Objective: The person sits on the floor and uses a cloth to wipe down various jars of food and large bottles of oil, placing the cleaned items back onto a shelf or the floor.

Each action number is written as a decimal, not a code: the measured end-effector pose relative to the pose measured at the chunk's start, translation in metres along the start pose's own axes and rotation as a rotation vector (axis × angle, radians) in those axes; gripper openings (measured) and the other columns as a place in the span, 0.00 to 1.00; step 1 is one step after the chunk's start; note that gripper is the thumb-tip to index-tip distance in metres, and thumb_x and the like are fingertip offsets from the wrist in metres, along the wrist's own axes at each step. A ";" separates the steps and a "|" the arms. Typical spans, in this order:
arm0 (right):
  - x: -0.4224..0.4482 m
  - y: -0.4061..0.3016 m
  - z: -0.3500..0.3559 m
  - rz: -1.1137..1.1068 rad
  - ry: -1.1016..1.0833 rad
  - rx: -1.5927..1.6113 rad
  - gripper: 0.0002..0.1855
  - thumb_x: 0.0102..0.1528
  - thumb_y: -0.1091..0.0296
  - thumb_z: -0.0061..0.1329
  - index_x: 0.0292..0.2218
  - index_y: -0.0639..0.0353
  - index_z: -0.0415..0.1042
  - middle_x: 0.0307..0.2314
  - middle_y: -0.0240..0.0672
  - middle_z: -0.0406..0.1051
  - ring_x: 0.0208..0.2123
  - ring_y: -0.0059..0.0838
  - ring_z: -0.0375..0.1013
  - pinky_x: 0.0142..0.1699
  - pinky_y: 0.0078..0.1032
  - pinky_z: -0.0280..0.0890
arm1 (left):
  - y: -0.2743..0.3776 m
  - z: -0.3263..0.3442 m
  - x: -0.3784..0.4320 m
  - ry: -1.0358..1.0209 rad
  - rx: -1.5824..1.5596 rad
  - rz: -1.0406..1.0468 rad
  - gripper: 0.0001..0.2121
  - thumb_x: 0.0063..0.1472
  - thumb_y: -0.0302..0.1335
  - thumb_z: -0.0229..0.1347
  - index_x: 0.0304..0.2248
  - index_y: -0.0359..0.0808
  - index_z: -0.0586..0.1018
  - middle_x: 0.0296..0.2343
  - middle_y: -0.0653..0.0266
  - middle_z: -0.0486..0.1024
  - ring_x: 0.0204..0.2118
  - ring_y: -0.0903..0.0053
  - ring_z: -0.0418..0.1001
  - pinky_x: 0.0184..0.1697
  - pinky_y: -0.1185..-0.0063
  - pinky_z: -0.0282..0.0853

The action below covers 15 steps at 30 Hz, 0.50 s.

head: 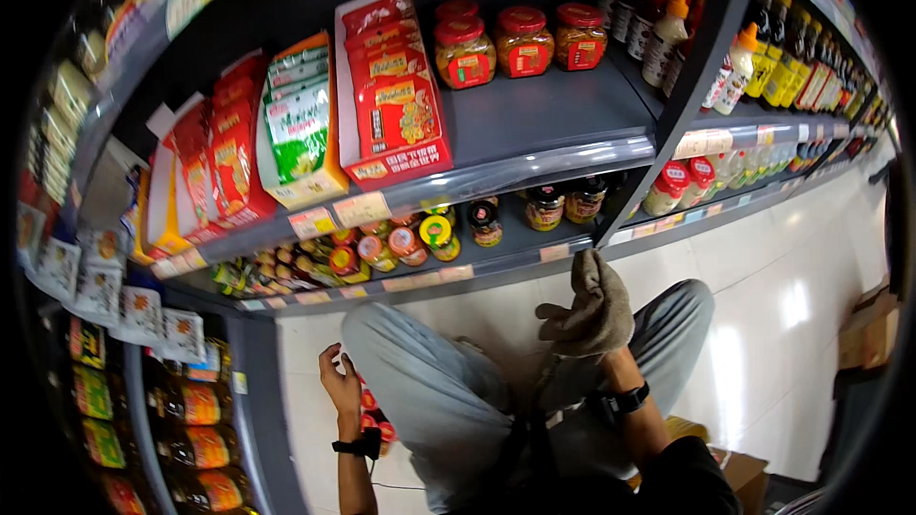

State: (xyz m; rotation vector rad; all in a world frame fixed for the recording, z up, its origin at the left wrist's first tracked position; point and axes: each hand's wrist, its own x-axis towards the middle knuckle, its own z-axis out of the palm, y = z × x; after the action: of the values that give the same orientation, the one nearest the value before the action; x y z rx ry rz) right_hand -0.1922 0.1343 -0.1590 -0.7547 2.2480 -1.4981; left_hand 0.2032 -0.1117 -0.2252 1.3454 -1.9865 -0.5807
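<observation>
My right hand is wrapped in a brown cloth [590,307], which hides its fingers. The cloth is in front of the lower shelf edge [554,252], above my right thigh. My left hand [339,379] is empty beside my left knee, its fingers loosely curled and apart. Close to that hand, several red-lidded items [368,400] stand on the floor, partly hidden by my leg. On the upper shelf [544,118] before me are red-lidded glass jars [526,43] and a red display box [393,93] of food packets. Dark-lidded jars [545,209] stand on the shelf below.
Sauce bottles [662,46] stand behind the grey shelf upright [687,100]. At left, hanging sachets [139,315] stick out above large oil bottles [204,404]. Cardboard boxes are on the floor behind me [741,476] and at far right [869,332]. A thin cable [397,486] runs from my left wrist.
</observation>
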 end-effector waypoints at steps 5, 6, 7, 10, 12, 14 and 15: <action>-0.008 -0.039 -0.005 -0.185 0.085 -0.168 0.24 0.47 0.58 0.55 0.38 0.63 0.59 0.21 0.26 0.57 0.23 0.19 0.56 0.29 0.21 0.58 | 0.204 -0.062 0.028 -0.205 -0.441 0.166 0.08 0.64 0.23 0.50 0.41 0.30 0.74 0.39 0.58 0.75 0.42 0.72 0.72 0.47 0.77 0.66; -0.010 -0.042 -0.011 -0.209 0.076 -0.266 0.23 0.48 0.57 0.54 0.37 0.62 0.59 0.20 0.26 0.57 0.23 0.20 0.55 0.29 0.21 0.57 | 0.243 -0.067 0.023 -0.335 -0.534 0.220 0.09 0.63 0.25 0.50 0.42 0.30 0.74 0.39 0.56 0.75 0.42 0.72 0.72 0.49 0.76 0.65; -0.012 -0.043 -0.011 -0.184 0.105 -0.050 0.20 0.52 0.58 0.51 0.37 0.62 0.59 0.22 0.25 0.59 0.23 0.20 0.58 0.30 0.20 0.59 | 0.278 -0.071 0.017 -0.466 -0.621 0.273 0.10 0.63 0.26 0.51 0.42 0.30 0.73 0.39 0.55 0.74 0.43 0.73 0.72 0.50 0.76 0.65; -0.017 -0.034 -0.010 0.041 0.082 0.747 0.14 0.60 0.60 0.44 0.41 0.60 0.62 0.27 0.25 0.64 0.26 0.20 0.63 0.34 0.19 0.62 | 0.351 -0.071 0.012 -0.870 -0.759 0.537 0.14 0.62 0.28 0.53 0.44 0.29 0.71 0.42 0.54 0.73 0.43 0.71 0.71 0.50 0.73 0.65; -0.018 -0.002 -0.009 0.123 -0.006 1.129 0.16 0.64 0.63 0.41 0.50 0.59 0.61 0.34 0.26 0.66 0.33 0.19 0.66 0.40 0.19 0.64 | 0.399 -0.064 0.024 -1.042 -0.703 0.646 0.16 0.61 0.29 0.53 0.45 0.29 0.70 0.44 0.53 0.71 0.43 0.70 0.71 0.49 0.72 0.66; -0.016 0.023 0.000 0.123 -0.105 1.353 0.21 0.65 0.64 0.39 0.58 0.57 0.57 0.40 0.27 0.66 0.38 0.18 0.68 0.45 0.19 0.66 | 0.448 -0.047 0.041 -1.073 -0.649 0.606 0.17 0.61 0.32 0.54 0.46 0.31 0.70 0.45 0.55 0.71 0.45 0.73 0.71 0.50 0.75 0.66; -0.016 0.035 -0.005 0.075 -0.139 1.360 0.25 0.65 0.64 0.40 0.61 0.57 0.54 0.42 0.28 0.66 0.39 0.19 0.69 0.47 0.19 0.66 | 0.468 -0.024 0.054 -1.088 -0.683 0.531 0.19 0.61 0.34 0.56 0.47 0.31 0.70 0.46 0.55 0.71 0.46 0.74 0.71 0.50 0.76 0.66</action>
State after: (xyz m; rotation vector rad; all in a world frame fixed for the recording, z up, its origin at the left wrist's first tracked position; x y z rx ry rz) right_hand -0.1901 0.1579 -0.1894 -0.2738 0.7190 -2.2664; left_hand -0.0899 0.0128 0.1228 -0.0186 -2.3946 -1.7456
